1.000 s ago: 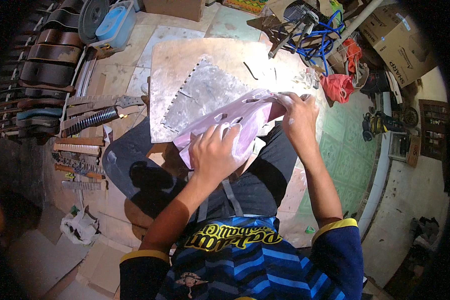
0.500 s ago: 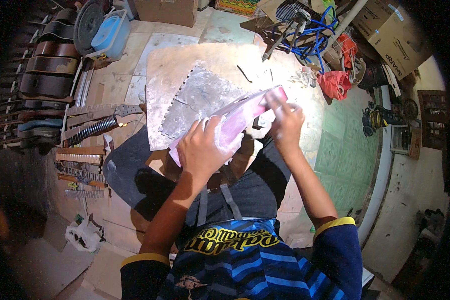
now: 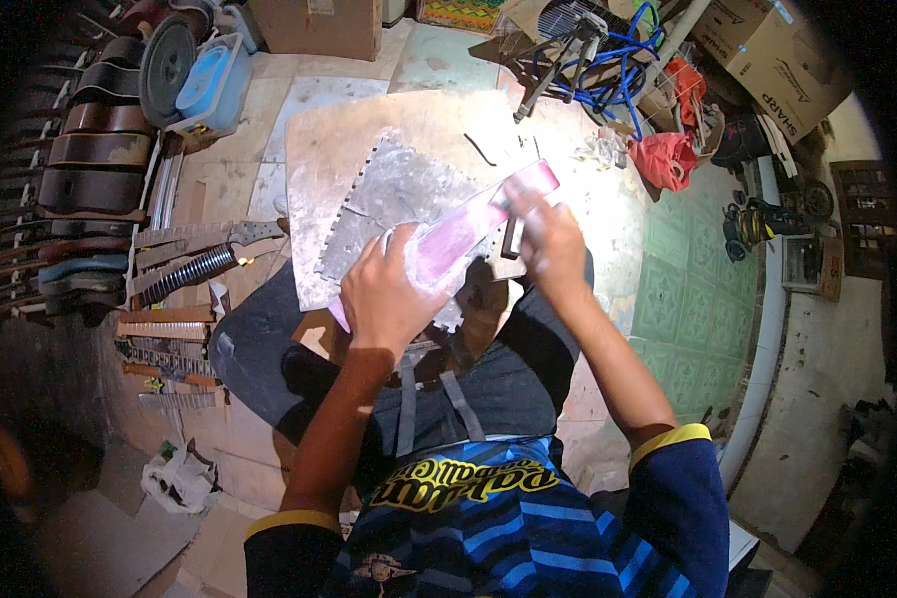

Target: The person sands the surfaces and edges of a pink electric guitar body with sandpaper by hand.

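Note:
My left hand [image 3: 380, 289] is closed around the lower-left end of a long pink piece [image 3: 449, 241], dusted white, held tilted over my lap. My right hand [image 3: 543, 234], smeared by motion, is at its upper-right end; whether anything is between those fingers cannot be made out. Beneath the piece lies a dusty grey mat [image 3: 397, 179] with notched edges, on a worn board [image 3: 316, 137]. A small dark block or bar [image 3: 511, 237] shows beside my right hand.
Dark curved instrument bodies [image 3: 100, 149] are racked at left, beside saws and files [image 3: 169, 330]. A blue tub [image 3: 203, 75] stands behind them. Blue hose [image 3: 633, 70], red cloth [image 3: 668, 159] and cardboard boxes [image 3: 767, 67] crowd the upper right. A white bag [image 3: 179, 473] lies lower left.
The pink piece has turned from its broad, holed face to a narrower side. My right hand has shifted left and down along it, and my left hand has moved left.

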Action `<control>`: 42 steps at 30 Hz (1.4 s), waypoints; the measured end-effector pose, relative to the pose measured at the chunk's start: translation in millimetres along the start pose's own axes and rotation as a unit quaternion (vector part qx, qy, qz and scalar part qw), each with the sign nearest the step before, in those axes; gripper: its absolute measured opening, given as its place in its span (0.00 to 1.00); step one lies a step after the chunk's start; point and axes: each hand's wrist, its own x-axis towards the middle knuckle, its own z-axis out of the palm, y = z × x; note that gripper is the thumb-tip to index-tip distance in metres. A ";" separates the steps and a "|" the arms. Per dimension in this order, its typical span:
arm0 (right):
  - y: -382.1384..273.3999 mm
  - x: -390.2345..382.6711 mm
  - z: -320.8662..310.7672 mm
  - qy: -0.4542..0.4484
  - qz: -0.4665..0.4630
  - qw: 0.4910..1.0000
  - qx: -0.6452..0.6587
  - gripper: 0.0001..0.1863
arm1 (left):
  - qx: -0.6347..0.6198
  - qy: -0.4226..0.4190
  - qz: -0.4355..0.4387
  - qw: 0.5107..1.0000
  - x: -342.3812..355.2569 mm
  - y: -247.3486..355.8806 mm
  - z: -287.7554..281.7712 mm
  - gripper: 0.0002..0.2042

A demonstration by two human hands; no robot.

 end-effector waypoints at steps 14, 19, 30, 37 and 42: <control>-17.4 -18.1 18.3 -0.017 0.003 0.987 0.157 0.39 | 0.010 0.017 0.007 1.000 0.9 2.7 3.1 0.29; -26.8 -26.2 30.3 0.049 0.011 0.984 0.172 0.36 | 0.005 0.003 0.005 1.000 -0.3 0.2 7.1 0.30; -31.8 -28.8 16.7 -0.005 0.033 0.995 0.095 0.41 | 0.011 0.026 0.021 0.999 -0.2 5.0 4.6 0.28; -35.5 -38.1 20.0 0.017 0.042 0.996 0.077 0.42 | -0.001 0.039 0.027 0.999 2.5 2.2 6.7 0.28; -35.5 -22.0 21.0 0.012 0.079 0.996 0.032 0.44 | -0.004 0.026 0.015 1.000 6.8 2.0 1.4 0.29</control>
